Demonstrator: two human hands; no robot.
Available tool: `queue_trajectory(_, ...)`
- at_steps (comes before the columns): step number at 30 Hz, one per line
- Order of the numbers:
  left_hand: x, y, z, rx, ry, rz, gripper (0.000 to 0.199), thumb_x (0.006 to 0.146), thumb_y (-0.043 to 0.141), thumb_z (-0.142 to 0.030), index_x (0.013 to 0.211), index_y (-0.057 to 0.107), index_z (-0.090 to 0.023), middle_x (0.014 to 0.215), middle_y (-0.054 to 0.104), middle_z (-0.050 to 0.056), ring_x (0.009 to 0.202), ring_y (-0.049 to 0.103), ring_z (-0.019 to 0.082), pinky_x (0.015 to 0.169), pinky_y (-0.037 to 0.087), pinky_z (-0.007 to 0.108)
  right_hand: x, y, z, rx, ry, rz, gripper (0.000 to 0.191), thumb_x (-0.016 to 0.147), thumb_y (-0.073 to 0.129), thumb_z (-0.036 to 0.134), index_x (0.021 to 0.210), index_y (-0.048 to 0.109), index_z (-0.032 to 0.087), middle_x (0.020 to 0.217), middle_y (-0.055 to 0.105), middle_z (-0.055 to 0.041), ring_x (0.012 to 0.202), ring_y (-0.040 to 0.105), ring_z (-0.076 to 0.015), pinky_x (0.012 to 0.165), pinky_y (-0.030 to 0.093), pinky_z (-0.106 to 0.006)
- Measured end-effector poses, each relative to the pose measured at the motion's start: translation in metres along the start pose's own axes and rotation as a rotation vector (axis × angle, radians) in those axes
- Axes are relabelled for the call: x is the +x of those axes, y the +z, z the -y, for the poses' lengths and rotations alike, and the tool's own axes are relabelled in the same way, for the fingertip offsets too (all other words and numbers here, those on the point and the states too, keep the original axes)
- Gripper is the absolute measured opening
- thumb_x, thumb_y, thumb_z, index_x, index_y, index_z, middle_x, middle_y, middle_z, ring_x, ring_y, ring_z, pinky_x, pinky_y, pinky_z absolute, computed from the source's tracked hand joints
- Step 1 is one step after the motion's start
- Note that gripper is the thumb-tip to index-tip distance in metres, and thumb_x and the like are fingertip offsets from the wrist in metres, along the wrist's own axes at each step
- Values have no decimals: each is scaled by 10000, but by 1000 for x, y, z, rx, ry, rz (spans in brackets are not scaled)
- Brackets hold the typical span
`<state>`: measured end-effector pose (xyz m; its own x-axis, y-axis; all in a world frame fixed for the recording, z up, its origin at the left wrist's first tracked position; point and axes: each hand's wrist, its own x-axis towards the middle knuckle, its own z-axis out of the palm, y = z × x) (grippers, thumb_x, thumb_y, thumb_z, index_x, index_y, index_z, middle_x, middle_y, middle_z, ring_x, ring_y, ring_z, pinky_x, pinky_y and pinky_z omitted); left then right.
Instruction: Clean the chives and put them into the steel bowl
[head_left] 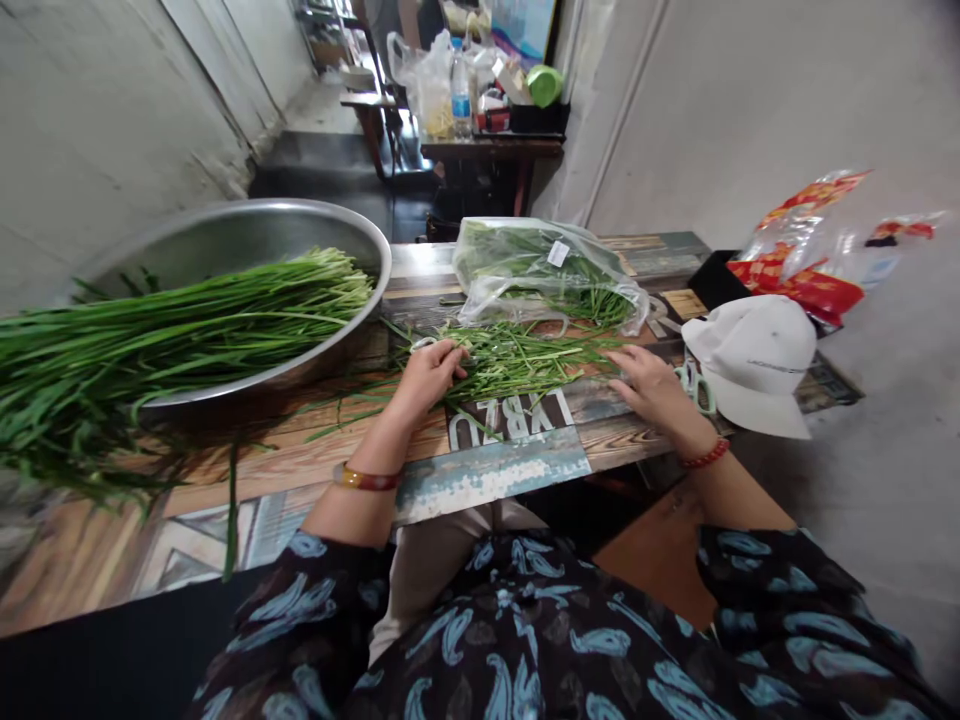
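Observation:
A loose pile of green stalks point(525, 360) lies on the wood-patterned table. My left hand point(433, 372) is at the pile's left end, its fingers curled together; what they hold, if anything, is hidden. At the pile's right end is my right hand point(646, 382), fingers apart and touching the stalk tips. Behind the pile rests a clear plastic bag point(551, 265) with more greens inside. To the left, a large metal basin point(379, 262) holds a thick bundle of long green leaves point(225, 320) that hangs over its rim.
A white cap point(757, 355) lies right of my right hand, with pale green scissor handles point(696, 388) beside it. Red and clear packaging point(802, 270) sits in a black box at the back right. Farther off, a small table point(491, 150) bears bags and a water bottle point(460, 90).

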<state>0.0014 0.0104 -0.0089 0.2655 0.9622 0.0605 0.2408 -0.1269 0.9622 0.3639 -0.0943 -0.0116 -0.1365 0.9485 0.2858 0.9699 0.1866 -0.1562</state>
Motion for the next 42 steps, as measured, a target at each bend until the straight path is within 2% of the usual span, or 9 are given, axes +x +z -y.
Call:
queue_trajectory(5,-11,17,-5,-102,5,198,245,832,666,-394,787,699,-155,645,693,34,490,581,114,499,442,211,7,3,-4,176,51,-146,283,911,471,215,1021,731,195,991,742,-119,958,687,-258,897,545,-429)
queue_trajectory(10,-17,22,-17,-341,-47,358,321,798,721,-461,810,697,-141,762,713,76,685,676,168,600,550,257,57,-13,43,388,-30,-147,295,901,588,366,1100,728,200,1106,749,-94,1039,690,-244,952,532,-406)
queue_trajectory(18,-10,-12,-30,-547,-4,-128,270,813,691,-421,845,643,-156,769,642,13,504,480,55,395,276,166,117,18,117,457,-262,156,393,949,538,389,1254,669,180,1256,701,-105,1179,646,-241,1041,489,-412)
queue_trajectory(25,-7,-19,-28,-574,1,-225,285,809,702,-438,847,626,-166,650,528,-31,451,400,51,383,197,177,91,36,174,187,-399,317,1022,734,653,746,1541,353,196,1547,417,-215,1401,402,-453,1114,323,-639)
queue_trajectory(27,-7,-19,-27,-576,-15,-223,287,804,703,-436,855,630,-163,656,528,-31,451,401,48,385,206,170,83,37,176,158,-489,312,1022,707,719,698,1530,376,198,1566,387,-213,1416,365,-464,1121,305,-641)
queue_trajectory(30,-7,-20,-27,-547,-25,-232,278,793,702,-424,855,638,-161,661,531,-28,458,401,46,387,206,162,80,37,162,179,-637,289,660,865,691,318,1477,457,242,1491,517,-130,1370,463,-332,1109,369,-517)
queue_trajectory(33,-8,-18,-28,-500,-16,-223,260,798,689,-412,851,644,-161,659,531,-26,470,402,47,395,208,162,80,33,138,216,-671,275,591,836,568,6,1363,584,273,1357,639,-71,1242,583,-234,1043,433,-420)
queue_trajectory(39,-9,-13,-27,-388,-4,-134,258,839,647,-413,855,658,-155,659,527,-22,478,392,49,431,242,175,82,4,109,420,-645,268,426,874,685,290,1298,653,264,1396,606,-107,1302,554,-259,1092,424,-441)
queue_trajectory(42,-8,-13,-24,-369,-3,-132,281,835,647,-431,860,658,-152,624,485,-36,472,370,51,439,238,183,100,-3,103,608,-408,124,298,936,587,324,1184,723,231,1260,697,-86,1194,634,-216,1054,466,-374)
